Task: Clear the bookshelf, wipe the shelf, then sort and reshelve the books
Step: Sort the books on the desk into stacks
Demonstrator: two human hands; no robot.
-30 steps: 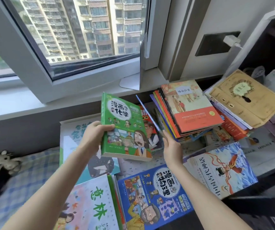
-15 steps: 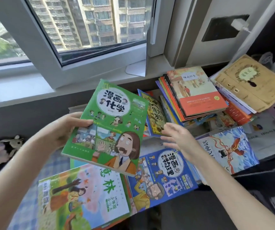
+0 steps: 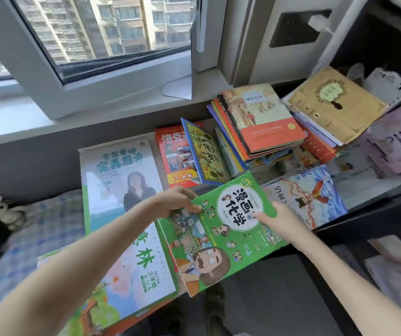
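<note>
A green comic book point(image 3: 221, 241) lies flat at the near edge of the book spread, covering the blue comic book seen before. My left hand point(image 3: 175, 202) grips its upper left corner. My right hand point(image 3: 277, 220) rests on its right edge, thumb on the cover. Left of it lie a pink-and-green picture book point(image 3: 136, 280) and a large pale book with a portrait point(image 3: 119, 180). Behind it a red book point(image 3: 175, 156) lies flat with a yellow-and-blue book point(image 3: 206, 156) leaning beside it. A tall stack topped by an orange-banded book point(image 3: 265, 122) stands further back.
A beige book point(image 3: 335, 105) tops another pile at the right. A blue wave-cover book point(image 3: 308, 195) lies right of the green one. The dark bookshelf frame point(image 3: 374, 214) runs along the right. A window sill point(image 3: 97, 105) is behind; a plush toy point(image 3: 3, 212) lies on checked bedding at left.
My left hand has carried the green comic book rightward and down onto the blue comic book. My right hand has moved from the leaning book to the green book's right edge.
</note>
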